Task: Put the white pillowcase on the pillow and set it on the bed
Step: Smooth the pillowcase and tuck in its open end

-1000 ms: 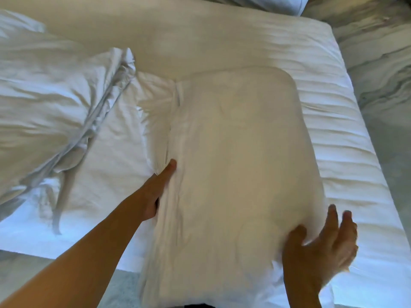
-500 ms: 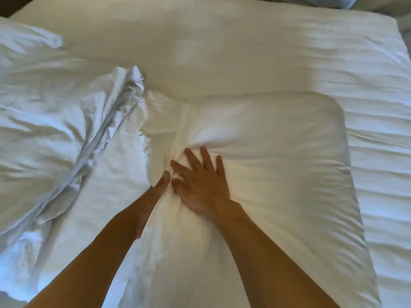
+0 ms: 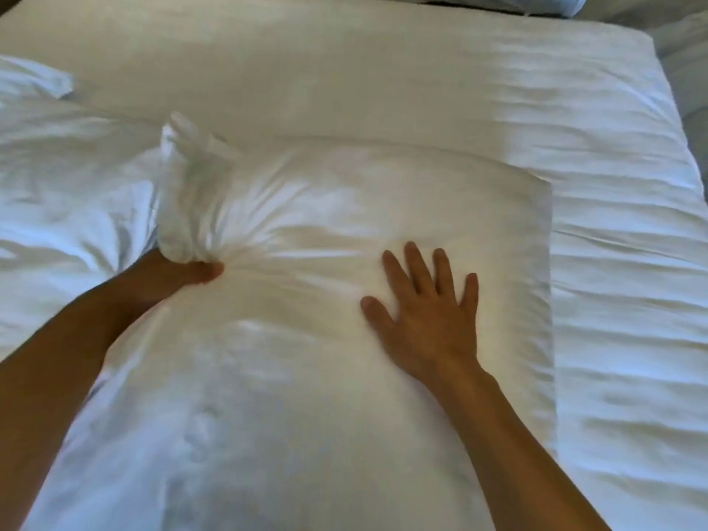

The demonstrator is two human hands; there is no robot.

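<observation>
The pillow in its white pillowcase (image 3: pixel 325 377) lies flat on the bed (image 3: pixel 344 78), filling the middle of the view. At its left side the loose open end of the pillowcase (image 3: pixel 191 193) is bunched into a twisted wad. My left hand (image 3: pixel 172 274) is shut around the base of that wad, with folds radiating from the grip. My right hand (image 3: pixel 425 312) rests flat on the pillow's middle, fingers spread, holding nothing. The pillow itself is hidden inside the case.
A rumpled white duvet (image 3: pixel 69 178) is heaped at the left, touching the bunched fabric. The bed's right edge (image 3: pixel 674 155) runs down the right side, with floor beyond. Another pillow corner (image 3: pixel 551 1) shows at the top.
My left hand has gathered the loose end into a wad and gripped it. My right hand slid from the left seam to the pillow's middle. The view moved closer over the bed.
</observation>
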